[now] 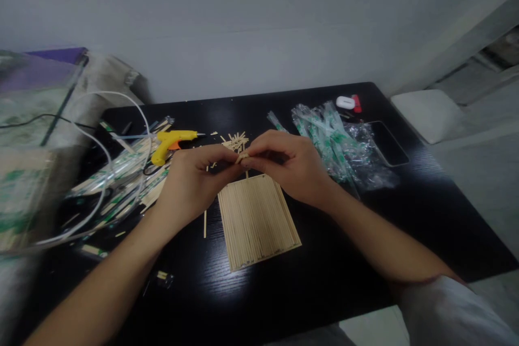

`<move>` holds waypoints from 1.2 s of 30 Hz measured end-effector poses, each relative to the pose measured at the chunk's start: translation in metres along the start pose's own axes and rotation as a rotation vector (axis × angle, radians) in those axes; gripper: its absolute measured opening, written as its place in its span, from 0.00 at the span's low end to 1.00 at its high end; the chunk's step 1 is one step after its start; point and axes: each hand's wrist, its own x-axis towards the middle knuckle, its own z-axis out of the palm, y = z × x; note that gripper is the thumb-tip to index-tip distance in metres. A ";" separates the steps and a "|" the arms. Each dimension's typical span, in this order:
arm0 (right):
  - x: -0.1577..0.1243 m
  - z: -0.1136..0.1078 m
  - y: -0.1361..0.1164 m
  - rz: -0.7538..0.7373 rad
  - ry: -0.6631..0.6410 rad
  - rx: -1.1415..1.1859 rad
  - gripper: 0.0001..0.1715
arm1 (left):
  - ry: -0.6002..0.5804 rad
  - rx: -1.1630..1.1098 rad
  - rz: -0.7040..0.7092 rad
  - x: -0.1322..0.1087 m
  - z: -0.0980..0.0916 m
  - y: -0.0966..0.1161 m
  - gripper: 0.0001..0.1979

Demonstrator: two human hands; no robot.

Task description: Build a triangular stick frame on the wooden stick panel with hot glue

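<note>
My left hand (198,175) and my right hand (286,159) meet over the table, their fingertips pinching a small bunch of short wooden sticks (243,157). Below them lies a flat panel of wooden sticks (258,221), set side by side. One thin stick shows upright between my hands and the panel's far edge. Just beyond my fingers is a loose pile of short stick pieces (235,141). A single long stick (205,216) rests left of the panel. Part of what I hold is hidden by my fingers.
On the left, a yellow glue gun (168,145) lies on wrapped sticks (125,173), with a white cable (106,184) looping over them. To the right are crumpled clear wrappers (324,135), a phone (387,143) and a white case (345,102). Behind the black table (324,281) stands a wall.
</note>
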 end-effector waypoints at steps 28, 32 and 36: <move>0.000 0.000 -0.001 0.000 -0.006 -0.024 0.00 | -0.005 0.009 0.009 0.000 -0.001 0.001 0.07; 0.000 0.000 -0.001 0.001 -0.004 -0.029 0.01 | 0.001 0.016 -0.002 0.000 0.000 0.001 0.08; 0.000 0.000 0.000 0.002 0.000 -0.028 0.01 | 0.002 0.011 -0.003 0.000 0.000 0.001 0.07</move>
